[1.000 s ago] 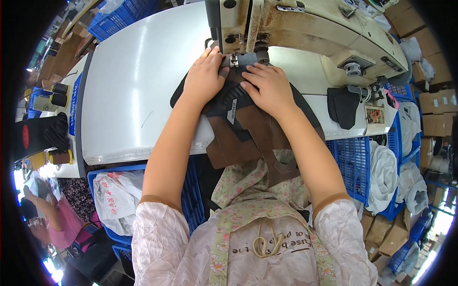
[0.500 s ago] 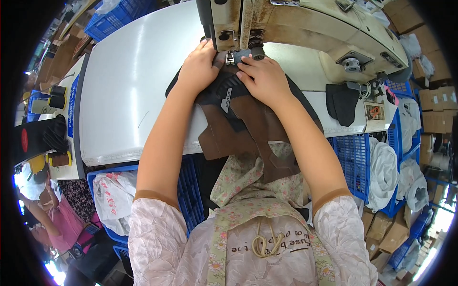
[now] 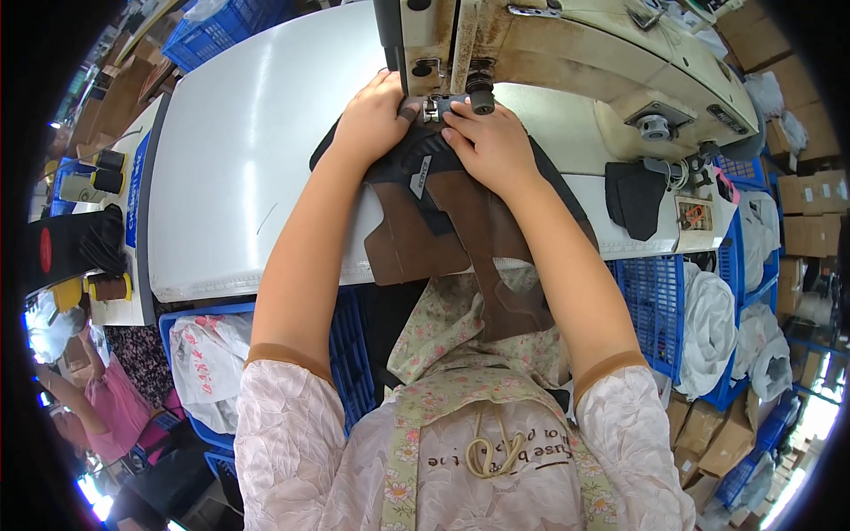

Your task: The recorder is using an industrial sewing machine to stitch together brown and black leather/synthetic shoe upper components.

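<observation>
A dark brown and black sewn piece (image 3: 452,203), made of several panels with a small pale label, lies under the presser foot (image 3: 431,110) of a sewing machine (image 3: 567,53). My left hand (image 3: 376,119) rests flat on its left side, with the fingertips partly hidden behind the machine head. On the other side of the foot, my right hand (image 3: 494,146) lies on the piece with its fingers stretched toward the needle area. The lower brown flaps hang past the table's front edge over my flowered apron (image 3: 443,327).
The white table (image 3: 230,177) spreads out to the left. Black cut pieces (image 3: 636,199) lie at its right end. Blue crates (image 3: 653,301) with white bags stand below. At far left are thread spools (image 3: 108,181) and another person in pink (image 3: 124,403).
The view has shifted slightly. The brown flaps at the front edge have moved a little and lie differently near my right forearm. Both hands stay beside the presser foot.
</observation>
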`<state>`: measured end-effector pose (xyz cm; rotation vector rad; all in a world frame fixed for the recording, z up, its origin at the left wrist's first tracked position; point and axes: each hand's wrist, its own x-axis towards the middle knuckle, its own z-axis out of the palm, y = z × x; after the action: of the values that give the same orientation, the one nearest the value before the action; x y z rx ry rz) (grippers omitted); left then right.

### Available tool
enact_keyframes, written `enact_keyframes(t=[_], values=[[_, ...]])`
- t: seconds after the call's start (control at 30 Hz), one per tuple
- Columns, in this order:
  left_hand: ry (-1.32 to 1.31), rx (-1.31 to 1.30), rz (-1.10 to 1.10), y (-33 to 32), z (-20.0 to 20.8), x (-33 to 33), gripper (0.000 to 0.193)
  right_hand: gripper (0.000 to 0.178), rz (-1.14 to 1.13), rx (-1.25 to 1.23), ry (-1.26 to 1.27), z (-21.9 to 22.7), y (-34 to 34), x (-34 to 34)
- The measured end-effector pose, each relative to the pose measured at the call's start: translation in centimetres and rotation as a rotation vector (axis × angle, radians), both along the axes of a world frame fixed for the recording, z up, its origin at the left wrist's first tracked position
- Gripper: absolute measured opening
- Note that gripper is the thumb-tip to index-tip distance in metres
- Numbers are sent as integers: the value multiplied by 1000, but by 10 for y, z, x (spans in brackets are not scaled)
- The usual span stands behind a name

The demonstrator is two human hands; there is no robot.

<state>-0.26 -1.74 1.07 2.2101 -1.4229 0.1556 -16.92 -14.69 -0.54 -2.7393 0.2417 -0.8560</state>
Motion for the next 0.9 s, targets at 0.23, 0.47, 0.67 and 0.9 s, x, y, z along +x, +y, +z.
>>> enact_keyframes(t=[0.23, 0.47, 0.67, 0.9], values=[[31, 43, 9, 1, 7, -5, 31, 25, 13, 14, -49, -3, -1, 1], [36, 89, 42, 1, 10, -8, 30, 24, 13, 23, -53, -4, -1, 1], [31, 52, 28, 0, 5, -5, 32, 26, 13, 6, -4, 2, 0, -1], [19, 62, 30, -1, -1, -2, 34, 24, 22, 11, -73, -3, -1, 0]])
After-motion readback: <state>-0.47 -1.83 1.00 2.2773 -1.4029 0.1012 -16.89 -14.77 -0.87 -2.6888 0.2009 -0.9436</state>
